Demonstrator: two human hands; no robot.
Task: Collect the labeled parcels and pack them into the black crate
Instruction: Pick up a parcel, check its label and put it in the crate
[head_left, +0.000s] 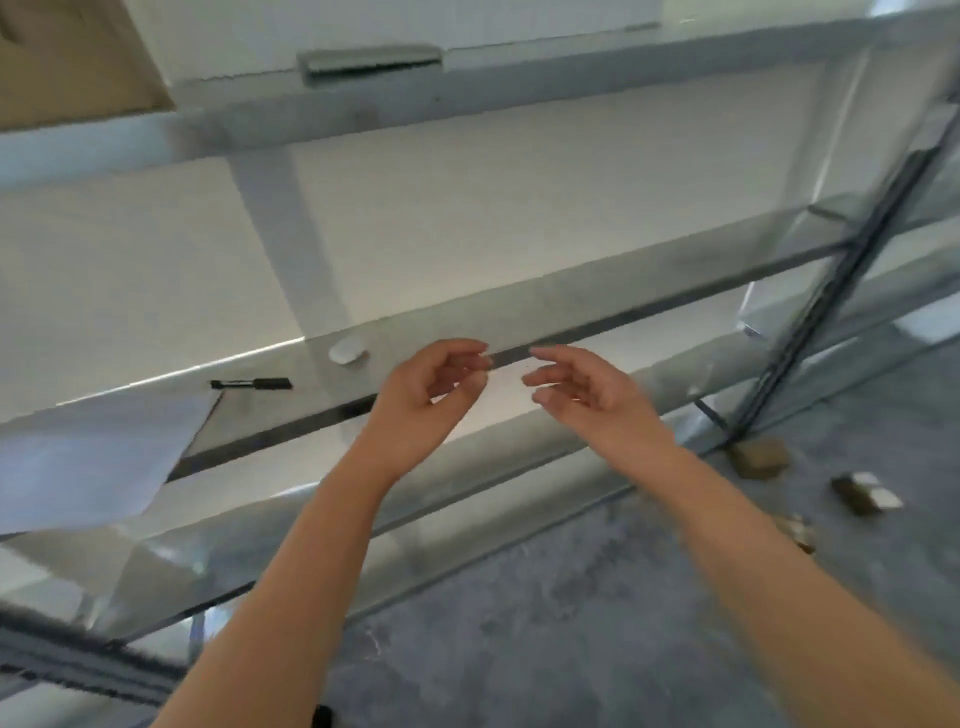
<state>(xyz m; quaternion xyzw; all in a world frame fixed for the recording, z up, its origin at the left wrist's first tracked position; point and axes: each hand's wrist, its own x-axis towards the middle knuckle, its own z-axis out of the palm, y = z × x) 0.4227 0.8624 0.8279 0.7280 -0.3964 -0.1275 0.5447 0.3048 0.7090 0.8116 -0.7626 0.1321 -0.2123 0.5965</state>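
Observation:
Both my hands hover side by side in front of the metal shelf (519, 312), holding nothing. My left hand (431, 389) has loosely curled fingers and my right hand (582, 389) has relaxed, half-spread fingers. Three small brown parcels lie on the grey floor at the right. One plain parcel (761, 457) sits by the rack's leg. A second parcel (866, 493) carries white labels. The third parcel (797, 530) is partly hidden by my right forearm. No black crate is in view.
On the shelf lie a black marker (252, 384), a small white roll (347, 350) and a sheet of white paper (88, 457) hanging over the left edge. A dark rack upright (831, 291) stands at the right. A cardboard box (62, 57) sits top left.

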